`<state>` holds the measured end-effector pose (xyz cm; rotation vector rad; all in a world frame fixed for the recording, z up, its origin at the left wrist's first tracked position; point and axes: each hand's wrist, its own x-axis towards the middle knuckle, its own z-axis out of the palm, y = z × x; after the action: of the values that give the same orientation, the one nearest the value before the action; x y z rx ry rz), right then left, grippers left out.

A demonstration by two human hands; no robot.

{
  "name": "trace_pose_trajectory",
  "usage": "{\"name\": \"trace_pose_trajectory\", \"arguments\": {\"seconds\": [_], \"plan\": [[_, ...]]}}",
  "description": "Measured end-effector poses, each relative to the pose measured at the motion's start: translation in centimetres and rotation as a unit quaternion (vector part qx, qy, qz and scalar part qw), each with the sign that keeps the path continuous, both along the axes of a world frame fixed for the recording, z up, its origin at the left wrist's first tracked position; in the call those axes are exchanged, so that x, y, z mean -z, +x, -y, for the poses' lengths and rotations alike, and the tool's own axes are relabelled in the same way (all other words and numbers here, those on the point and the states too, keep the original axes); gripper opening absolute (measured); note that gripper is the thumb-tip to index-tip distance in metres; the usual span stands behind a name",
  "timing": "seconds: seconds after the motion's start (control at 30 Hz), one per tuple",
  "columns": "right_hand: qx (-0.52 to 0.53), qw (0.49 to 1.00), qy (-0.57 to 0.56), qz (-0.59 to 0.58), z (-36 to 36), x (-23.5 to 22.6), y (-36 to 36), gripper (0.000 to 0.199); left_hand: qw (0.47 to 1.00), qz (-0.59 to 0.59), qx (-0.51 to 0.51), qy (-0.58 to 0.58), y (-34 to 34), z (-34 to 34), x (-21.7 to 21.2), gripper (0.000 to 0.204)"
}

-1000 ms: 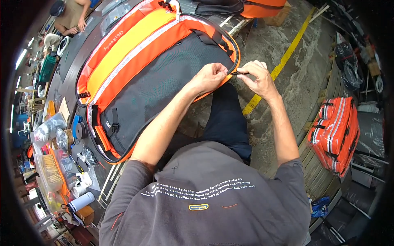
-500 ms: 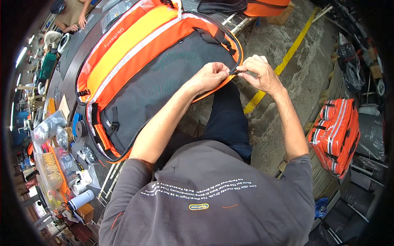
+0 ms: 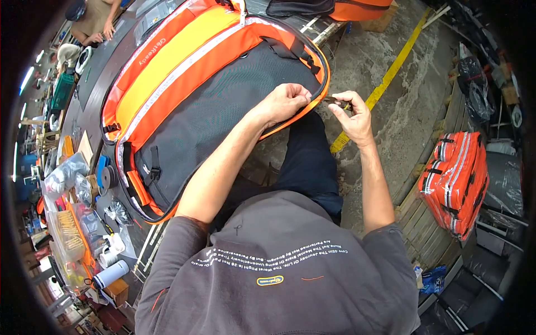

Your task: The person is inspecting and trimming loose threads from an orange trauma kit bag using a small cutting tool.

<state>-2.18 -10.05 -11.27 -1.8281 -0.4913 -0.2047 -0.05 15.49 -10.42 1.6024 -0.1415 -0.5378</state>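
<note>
A large orange bag (image 3: 184, 72) with a yellow band, pale reflective strips and a black mesh panel (image 3: 223, 106) lies in front of me. At its near right edge my left hand (image 3: 285, 104) is closed, pinching the dark rim edging with thumb and fingertips. Just right of that rim, my right hand (image 3: 353, 120) is closed around small snips (image 3: 344, 106) with a dark and yellow body. Their tip points toward the pinched spot. What lies between my left fingertips is too small to make out.
A table (image 3: 92, 109) carries the bag. Clear plastic boxes (image 3: 70, 231), a white bottle (image 3: 110, 273) and tape rolls (image 3: 109, 176) stand left. A co-worker (image 3: 95, 22) is at the far left. A wrapped orange bag (image 3: 455, 184) rests at right, beyond a yellow floor line (image 3: 391, 84).
My right hand has let go of the rim and moved slightly right and down; the snips now show in it. My left hand keeps its pinch on the edge.
</note>
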Motion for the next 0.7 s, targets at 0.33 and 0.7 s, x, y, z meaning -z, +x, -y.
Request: {"name": "trace_pose_trajectory", "arguments": {"seconds": [0.33, 0.7], "plan": [[-0.065, 0.953, -0.227, 0.192, 1.5, -5.4, 3.2, 0.02, 1.0, 0.005, 0.007, 0.015, 0.0, 0.1, -0.6, 0.012], [-0.154, 0.942, -0.245, 0.172, 1.1, -6.2, 4.9, 0.023, 1.0, -0.004, 0.01, 0.005, 0.1, -0.1, -0.2, 0.011]]}}
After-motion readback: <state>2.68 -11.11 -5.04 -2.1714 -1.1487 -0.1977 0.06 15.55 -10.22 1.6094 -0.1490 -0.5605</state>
